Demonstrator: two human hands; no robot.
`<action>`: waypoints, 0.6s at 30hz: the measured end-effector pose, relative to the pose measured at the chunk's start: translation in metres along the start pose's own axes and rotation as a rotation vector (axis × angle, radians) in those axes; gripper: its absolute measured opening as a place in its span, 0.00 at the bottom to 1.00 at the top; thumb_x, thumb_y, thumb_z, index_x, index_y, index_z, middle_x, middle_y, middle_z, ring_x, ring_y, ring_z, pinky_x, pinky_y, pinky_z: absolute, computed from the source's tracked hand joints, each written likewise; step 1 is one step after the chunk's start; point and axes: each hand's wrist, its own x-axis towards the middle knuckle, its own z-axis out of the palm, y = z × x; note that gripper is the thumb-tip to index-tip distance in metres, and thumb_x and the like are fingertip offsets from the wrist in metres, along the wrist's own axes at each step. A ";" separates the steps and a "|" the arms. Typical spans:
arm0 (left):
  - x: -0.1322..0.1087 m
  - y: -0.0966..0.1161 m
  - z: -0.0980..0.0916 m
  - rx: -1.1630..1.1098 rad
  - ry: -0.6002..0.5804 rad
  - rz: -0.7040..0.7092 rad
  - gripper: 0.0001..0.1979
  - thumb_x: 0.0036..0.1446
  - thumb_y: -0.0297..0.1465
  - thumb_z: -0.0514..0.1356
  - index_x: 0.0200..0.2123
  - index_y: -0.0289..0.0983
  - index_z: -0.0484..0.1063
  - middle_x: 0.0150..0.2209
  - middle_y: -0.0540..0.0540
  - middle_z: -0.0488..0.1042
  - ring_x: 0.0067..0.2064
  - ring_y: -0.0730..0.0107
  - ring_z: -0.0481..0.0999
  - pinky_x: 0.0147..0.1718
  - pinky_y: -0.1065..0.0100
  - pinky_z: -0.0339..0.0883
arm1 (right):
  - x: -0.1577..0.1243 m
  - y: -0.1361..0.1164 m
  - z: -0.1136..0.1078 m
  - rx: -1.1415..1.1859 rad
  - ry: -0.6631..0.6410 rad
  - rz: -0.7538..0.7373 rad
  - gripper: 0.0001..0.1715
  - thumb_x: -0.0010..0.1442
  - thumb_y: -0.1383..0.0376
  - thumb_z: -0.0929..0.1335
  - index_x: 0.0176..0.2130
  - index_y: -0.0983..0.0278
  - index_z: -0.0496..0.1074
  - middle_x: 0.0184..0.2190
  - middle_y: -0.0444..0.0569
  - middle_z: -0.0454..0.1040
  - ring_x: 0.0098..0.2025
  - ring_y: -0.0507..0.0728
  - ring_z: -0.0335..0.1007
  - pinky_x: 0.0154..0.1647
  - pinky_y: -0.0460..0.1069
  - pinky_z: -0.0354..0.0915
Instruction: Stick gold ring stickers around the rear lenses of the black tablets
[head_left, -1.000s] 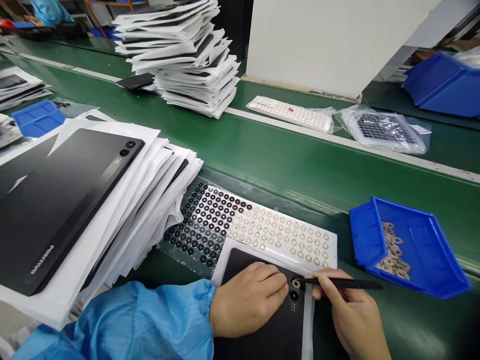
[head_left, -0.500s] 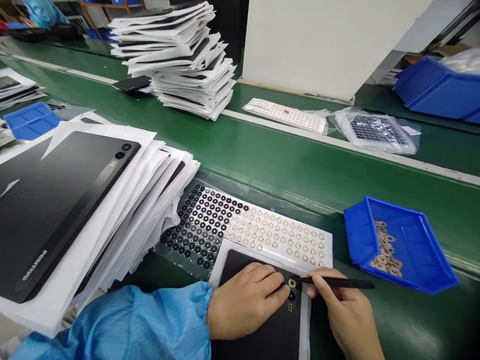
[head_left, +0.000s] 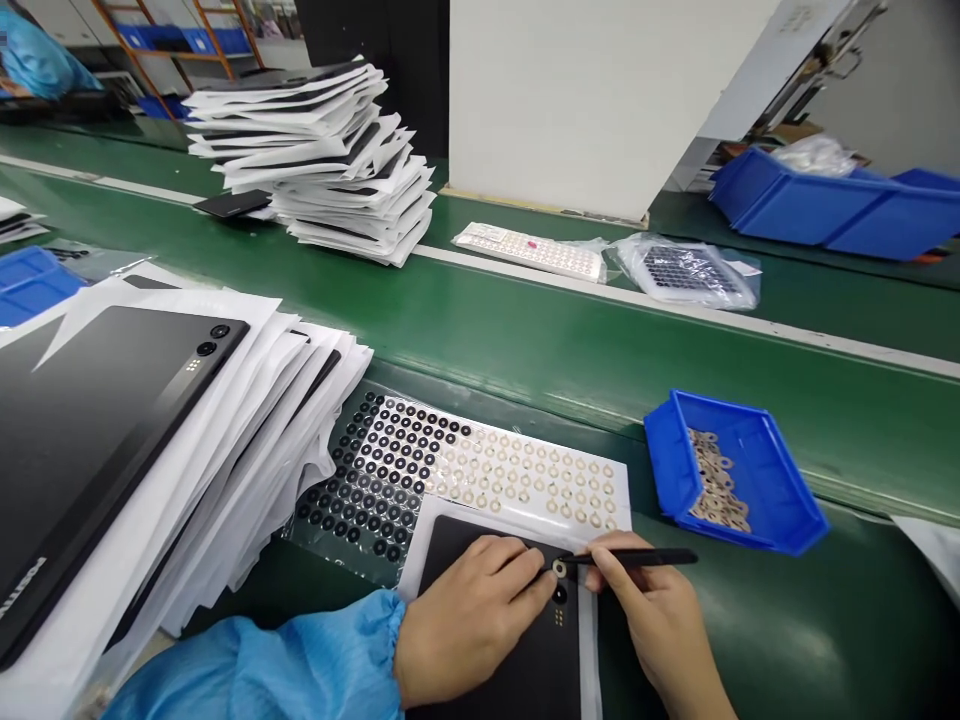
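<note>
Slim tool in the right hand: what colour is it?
The slim tool is black, seen best in the head view.

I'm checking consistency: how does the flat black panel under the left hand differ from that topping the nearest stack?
The first panel shows one pale ring beside a dark circle; the stacked panel shows two dark circles. The left hand partly covers the first panel, not the stacked panel. Both have gold dots.
</note>
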 end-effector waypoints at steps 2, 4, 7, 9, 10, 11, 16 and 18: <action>0.000 0.002 0.001 0.031 -0.002 -0.005 0.18 0.61 0.22 0.52 0.55 0.31 0.62 0.48 0.42 0.69 0.49 0.63 0.67 0.48 0.62 0.65 | 0.000 -0.001 0.001 0.022 -0.001 -0.001 0.19 0.57 0.52 0.67 0.24 0.62 0.72 0.18 0.45 0.70 0.22 0.55 0.67 0.25 0.47 0.66; 0.000 0.004 0.002 0.070 -0.001 -0.010 0.18 0.61 0.22 0.52 0.55 0.31 0.62 0.49 0.42 0.69 0.49 0.62 0.67 0.49 0.61 0.65 | 0.000 -0.001 0.002 0.033 0.006 -0.006 0.20 0.57 0.51 0.67 0.23 0.62 0.72 0.17 0.46 0.70 0.22 0.55 0.67 0.25 0.47 0.66; 0.000 0.008 0.005 0.135 -0.007 -0.015 0.18 0.62 0.22 0.51 0.56 0.29 0.61 0.49 0.41 0.69 0.49 0.61 0.67 0.49 0.61 0.64 | -0.002 0.002 0.001 0.075 0.062 0.025 0.21 0.55 0.49 0.68 0.25 0.63 0.73 0.18 0.47 0.71 0.22 0.56 0.69 0.25 0.48 0.67; 0.001 0.011 0.008 0.172 -0.018 -0.022 0.19 0.62 0.23 0.50 0.57 0.29 0.60 0.49 0.41 0.69 0.49 0.61 0.67 0.48 0.60 0.64 | -0.005 0.005 -0.002 0.129 0.131 0.069 0.22 0.53 0.48 0.69 0.27 0.64 0.74 0.19 0.48 0.73 0.23 0.57 0.71 0.26 0.49 0.69; 0.001 0.012 0.009 0.189 -0.024 -0.025 0.20 0.62 0.23 0.50 0.57 0.29 0.60 0.49 0.40 0.69 0.49 0.60 0.67 0.48 0.60 0.64 | -0.008 0.007 -0.003 0.151 0.162 0.087 0.22 0.52 0.47 0.70 0.28 0.64 0.74 0.19 0.48 0.73 0.23 0.57 0.71 0.26 0.49 0.70; 0.002 0.013 0.010 0.203 -0.030 -0.029 0.21 0.62 0.23 0.49 0.58 0.29 0.59 0.49 0.40 0.69 0.49 0.59 0.67 0.48 0.59 0.64 | -0.010 0.008 -0.005 0.165 0.181 0.097 0.22 0.52 0.47 0.70 0.29 0.64 0.75 0.20 0.48 0.73 0.23 0.57 0.72 0.26 0.50 0.70; 0.006 0.015 0.014 0.184 -0.040 -0.053 0.23 0.57 0.20 0.51 0.58 0.30 0.59 0.48 0.41 0.69 0.48 0.59 0.67 0.48 0.58 0.65 | -0.017 0.007 -0.007 0.166 0.188 0.068 0.20 0.51 0.48 0.71 0.28 0.63 0.76 0.24 0.49 0.75 0.25 0.57 0.73 0.28 0.49 0.72; 0.007 0.014 0.013 0.135 -0.029 -0.066 0.25 0.55 0.18 0.51 0.57 0.32 0.60 0.49 0.41 0.69 0.49 0.59 0.66 0.48 0.58 0.65 | -0.017 0.006 -0.005 0.157 0.177 0.034 0.19 0.51 0.50 0.71 0.27 0.63 0.77 0.25 0.50 0.76 0.26 0.58 0.73 0.28 0.49 0.72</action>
